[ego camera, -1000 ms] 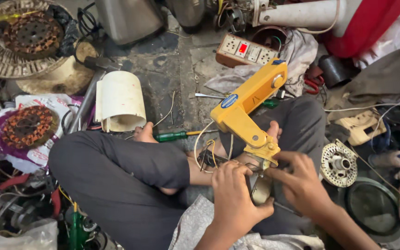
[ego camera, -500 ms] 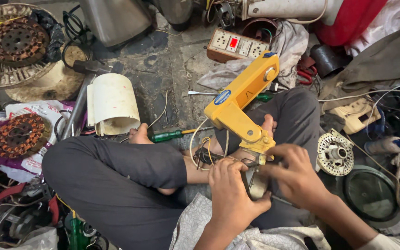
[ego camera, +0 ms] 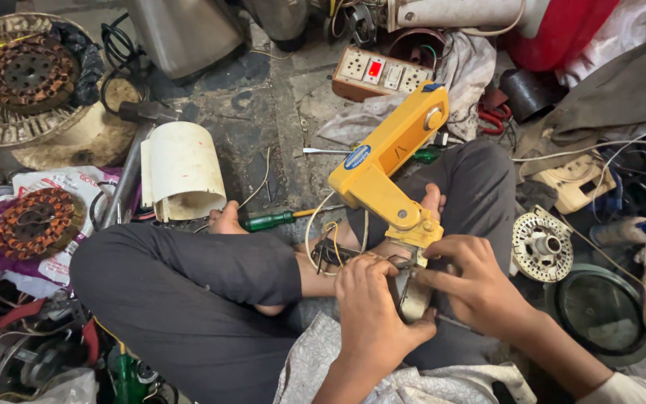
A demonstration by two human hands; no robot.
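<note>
Held part: a small metal piece (ego camera: 413,293) at the lower end of the yellow tool arm (ego camera: 390,168), kept over the crossed legs.
Left hand (ego camera: 371,314): fingers curled and closed on the metal piece from the left, wrist bent upward.
Right hand (ego camera: 476,284): fingers closed on the same piece from the right; what is pinched at the fingertips is probably a thin wire, though it is too small to tell.
Tool arm: angled up and away from the hands, a blue oval label on its side.
Wires (ego camera: 330,243): looped just left of the hands.
Green screwdriver (ego camera: 274,221): laid on the floor beside a foot.
White cylinder (ego camera: 181,172): set behind the left knee.
Socket board (ego camera: 379,72): placed beyond the tool arm, a red switch on it.
</note>
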